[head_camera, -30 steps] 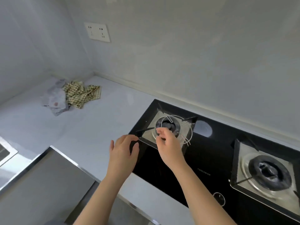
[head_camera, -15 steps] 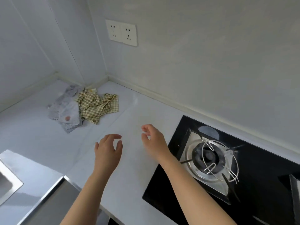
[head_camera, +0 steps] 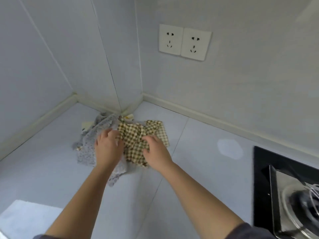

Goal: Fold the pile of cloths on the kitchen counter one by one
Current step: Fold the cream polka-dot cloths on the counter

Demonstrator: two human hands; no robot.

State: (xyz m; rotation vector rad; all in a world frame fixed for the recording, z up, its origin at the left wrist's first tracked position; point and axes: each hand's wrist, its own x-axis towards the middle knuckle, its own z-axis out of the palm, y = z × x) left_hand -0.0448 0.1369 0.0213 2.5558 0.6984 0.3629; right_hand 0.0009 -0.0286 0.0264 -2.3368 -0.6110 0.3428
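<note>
Lay crumpled in the counter (head_camera: 198,169) corner: checked cloth (head_camera: 138,140) beside grey cloth (head_camera: 89,149). Looked light, soft, limp; best pinched at an edge or corner just beyond the fingertips. Left hand (head_camera: 107,149) pressed partly spread across both cloths; right hand (head_camera: 155,152) curled into checked folds, actual grip not discernible. Half a second earlier, hovered empty, well short of the pile, nearer the hob (head_camera: 262,163).
</note>
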